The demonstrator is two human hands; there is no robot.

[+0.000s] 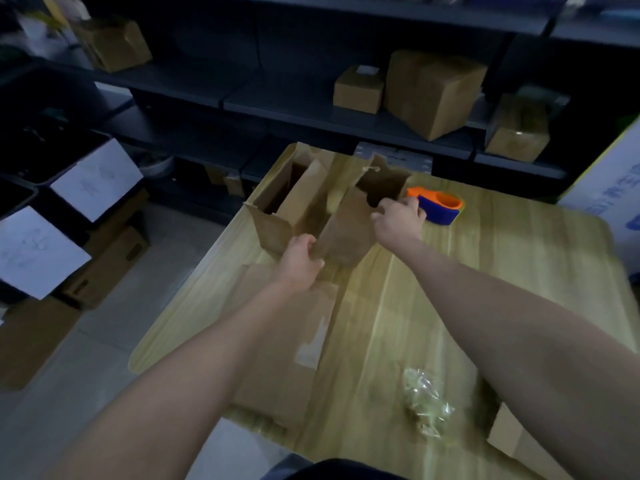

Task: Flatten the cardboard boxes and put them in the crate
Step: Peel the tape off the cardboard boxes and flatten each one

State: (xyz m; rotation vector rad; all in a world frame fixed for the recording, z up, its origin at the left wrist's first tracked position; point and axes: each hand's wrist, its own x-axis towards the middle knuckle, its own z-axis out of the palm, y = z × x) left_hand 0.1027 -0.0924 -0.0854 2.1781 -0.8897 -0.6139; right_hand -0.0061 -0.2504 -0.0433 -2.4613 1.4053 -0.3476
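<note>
Brown cardboard box (pixel 346 233) stands on the far part of the wooden table (pixel 485 289), half collapsed, panels creased and leaning. It has torn flaps at the top edge and two dark openings facing me. I see nothing inside either, and I cannot tell whether this is one box folded on itself or two pressed together. Left hand (pixel 300 263) grips the near lower edge, fingers curled tight over the cardboard where the two panels meet. Right hand (pixel 398 220) pinches the rim of the right opening, fingers hooked over the edge, thumb side hidden from me. The picture is motion-blurred here. Just beyond the right fingertips lies an orange and blue tape dispenser (pixel 438 206), close to them; I cannot tell if they touch. Nearer to me than the left fingers, under that forearm, a flattened cardboard (pixel 277 344) sheet lies flat on the table with a pale tape strip on it. Well back from the right fingers, by the near edge, sits a crumpled clear plastic wad (pixel 427 405). Far left of the left fingers, off the table, dark bins (pixel 20 199) stand with white sheets (pixel 97 180) fixed across them, their contents hidden. Beyond both hands, a dark shelf (pixel 294 109) carries closed boxes (pixel 433 91).
</note>
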